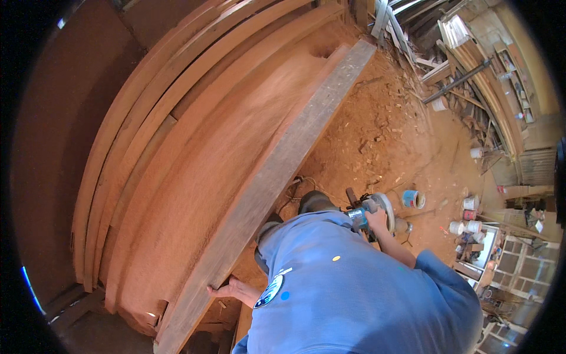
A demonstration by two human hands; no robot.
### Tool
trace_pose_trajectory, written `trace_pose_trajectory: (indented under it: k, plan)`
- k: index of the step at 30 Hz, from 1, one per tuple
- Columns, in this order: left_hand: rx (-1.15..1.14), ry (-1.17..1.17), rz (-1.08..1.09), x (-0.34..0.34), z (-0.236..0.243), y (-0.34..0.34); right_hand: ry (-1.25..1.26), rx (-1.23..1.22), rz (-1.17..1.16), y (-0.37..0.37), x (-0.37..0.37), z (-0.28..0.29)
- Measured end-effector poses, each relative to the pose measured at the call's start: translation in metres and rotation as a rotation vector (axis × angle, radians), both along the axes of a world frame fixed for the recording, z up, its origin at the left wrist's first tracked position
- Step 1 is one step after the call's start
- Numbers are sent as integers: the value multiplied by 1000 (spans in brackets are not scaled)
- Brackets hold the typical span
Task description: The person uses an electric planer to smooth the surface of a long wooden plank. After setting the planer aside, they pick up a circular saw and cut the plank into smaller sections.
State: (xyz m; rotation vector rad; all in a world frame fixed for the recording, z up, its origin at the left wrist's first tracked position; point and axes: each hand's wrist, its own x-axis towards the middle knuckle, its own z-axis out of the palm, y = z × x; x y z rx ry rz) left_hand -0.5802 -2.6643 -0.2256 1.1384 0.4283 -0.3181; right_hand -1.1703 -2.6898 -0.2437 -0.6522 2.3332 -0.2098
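Observation:
My right hand (377, 220) is wrapped around the handle of a teal power tool with a round pale guard, which looks like a circular saw (357, 217). It is held beside my right hip, apart from the wood. At the near end of a long grey-brown wooden plank (277, 162), my left hand (231, 289) grips the plank's edge, with the fingertips on its upper face. The plank runs diagonally from the lower left to the top. The underside of my left hand's grip is hidden.
Long dust-covered boards (177, 100) lie stacked left of the plank. Sawdust and wood chips cover the floor (377, 130). A blue-and-white bucket (413, 199) stands past the tool, a cord (303, 180) lies by my legs, and timber (483, 88) leans at the far right.

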Motion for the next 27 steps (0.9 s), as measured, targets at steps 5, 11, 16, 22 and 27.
trace_pose_trajectory:
  k: [5,11,16,22,27]
  plan:
    - [-177,-243,-84,4,59,13,58,-14,92,7,-21,-30]
    - [-262,-537,0,-23,168,4,-89,-14,123,21,-63,-41]
    - [-265,-731,-35,-68,262,14,-167,14,91,40,-97,-46]
    - [-268,-881,-123,-119,339,13,-212,54,132,70,-131,-58]
    - [-249,-941,-233,-147,391,8,-218,-27,80,93,-141,-67]
